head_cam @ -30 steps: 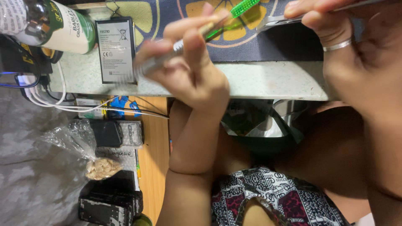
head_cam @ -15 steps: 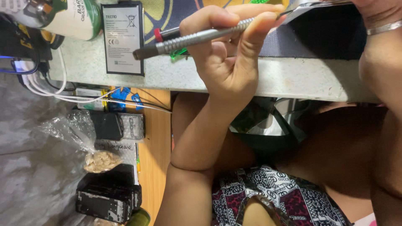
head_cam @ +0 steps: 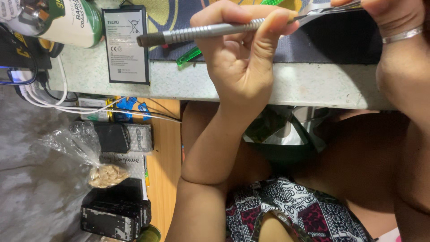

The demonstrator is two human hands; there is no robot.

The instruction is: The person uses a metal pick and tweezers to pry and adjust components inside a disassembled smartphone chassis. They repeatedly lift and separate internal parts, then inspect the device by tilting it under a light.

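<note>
left hand (head_cam: 237, 62) pinches a metal tool (head_cam: 210, 31); right hand (head_cam: 394, 27) grips its tip.

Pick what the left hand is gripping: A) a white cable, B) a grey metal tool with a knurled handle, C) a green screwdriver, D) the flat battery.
B: the left hand is closed around a grey metal tool with a knurled handle, while the battery lies untouched on the bench.
</note>
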